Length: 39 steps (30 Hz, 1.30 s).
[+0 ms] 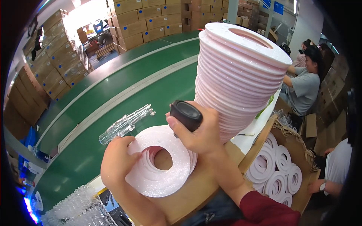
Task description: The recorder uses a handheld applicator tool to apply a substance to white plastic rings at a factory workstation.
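Observation:
A short stack of glittery pale pink foam rings (154, 184) lies on a cardboard surface in front of me. My left hand (117, 160) grips the stack's left edge, its thumb on the top ring near the hole. My right hand (205, 130) is wrapped round a tool with a thick black handle (186, 115), held upright over the rings' upper right edge. The tool's working end is hidden behind my hand and cannot be made out. Just beyond my left hand, clear plastic tube-like parts (126, 124) lie on the green conveyor belt (166, 98).
A tall, leaning stack of pink rings (241, 79) rises right of my right hand. An open carton (245, 162) at the right holds several more rings. Clear plastic pieces (75, 207) lie at lower left. Beyond the belt stand stacked cartons (132, 28). People (307, 81) sit at the right.

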Available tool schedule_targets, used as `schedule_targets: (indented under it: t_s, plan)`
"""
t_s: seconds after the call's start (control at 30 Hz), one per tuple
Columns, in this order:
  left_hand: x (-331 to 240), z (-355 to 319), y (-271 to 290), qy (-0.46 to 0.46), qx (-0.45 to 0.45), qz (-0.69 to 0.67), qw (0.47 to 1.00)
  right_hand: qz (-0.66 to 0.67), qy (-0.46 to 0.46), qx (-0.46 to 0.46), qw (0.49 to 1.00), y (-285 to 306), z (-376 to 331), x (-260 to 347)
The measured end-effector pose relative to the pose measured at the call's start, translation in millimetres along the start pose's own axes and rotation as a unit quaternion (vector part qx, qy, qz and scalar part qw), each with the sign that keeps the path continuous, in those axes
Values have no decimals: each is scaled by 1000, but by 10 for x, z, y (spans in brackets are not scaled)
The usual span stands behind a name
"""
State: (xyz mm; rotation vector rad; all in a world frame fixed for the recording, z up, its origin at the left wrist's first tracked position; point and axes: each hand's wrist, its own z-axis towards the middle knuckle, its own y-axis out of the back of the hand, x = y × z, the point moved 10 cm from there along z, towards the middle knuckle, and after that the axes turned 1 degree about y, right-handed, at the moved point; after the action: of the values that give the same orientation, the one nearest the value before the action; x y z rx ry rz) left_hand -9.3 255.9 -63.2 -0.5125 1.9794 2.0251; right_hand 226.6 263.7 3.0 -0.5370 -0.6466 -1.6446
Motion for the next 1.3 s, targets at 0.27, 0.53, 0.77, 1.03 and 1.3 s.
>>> schedule_targets:
  t_s: [0.27, 0.53, 0.77, 1.03, 1.3]
  plan:
    - [-8, 28, -5, 2, 18, -3, 1000, -5, -13, 18, 1000, 43, -18, -65]
    - [1, 17, 9, 2, 23, -4, 1000, -8, -15, 20, 1000, 15, -25, -95]
    - [15, -15, 78, 17, 8, -13, 1000, -11, 0, 22, 1000, 12, -7, -96]
    - [245, -221, 244, 119, -26, 59, 991, -9, -9, 28, 1000, -39, -22, -151]
    - [189, -188, 216, 130, -6, 78, 988, 1, -15, 31, 999, -27, -31, -160]
